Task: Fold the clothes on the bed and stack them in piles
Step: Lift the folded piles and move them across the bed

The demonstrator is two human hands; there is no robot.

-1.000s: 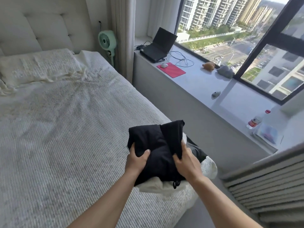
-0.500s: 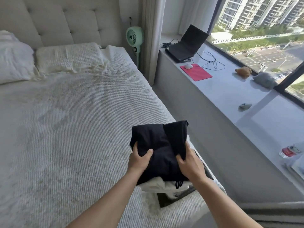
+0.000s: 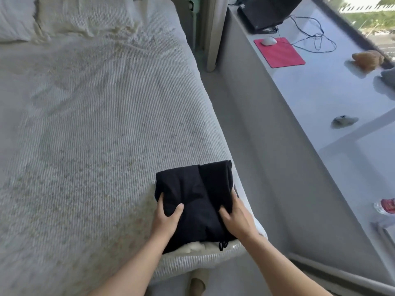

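A folded black garment (image 3: 192,189) lies at the near right corner of the bed (image 3: 96,129), on top of a folded white garment (image 3: 198,245) whose edge shows beneath it. My left hand (image 3: 166,218) grips the black garment's left side, thumb on top and fingers under the edge. My right hand (image 3: 237,216) grips its right side the same way. A black drawstring (image 3: 223,245) dangles from the near edge.
Pillows (image 3: 64,16) lie at the bed's head. Right of the bed a narrow floor gap runs beside a grey window ledge (image 3: 320,107) with a laptop (image 3: 267,11), red mouse pad (image 3: 280,52), mouse (image 3: 268,41), cables, small toys and a bottle (image 3: 386,206).
The head camera has tilted down and closer, so the window and headboard left the view. Both hands keep hold of the black garment, now lowered onto the white one at the bed corner.
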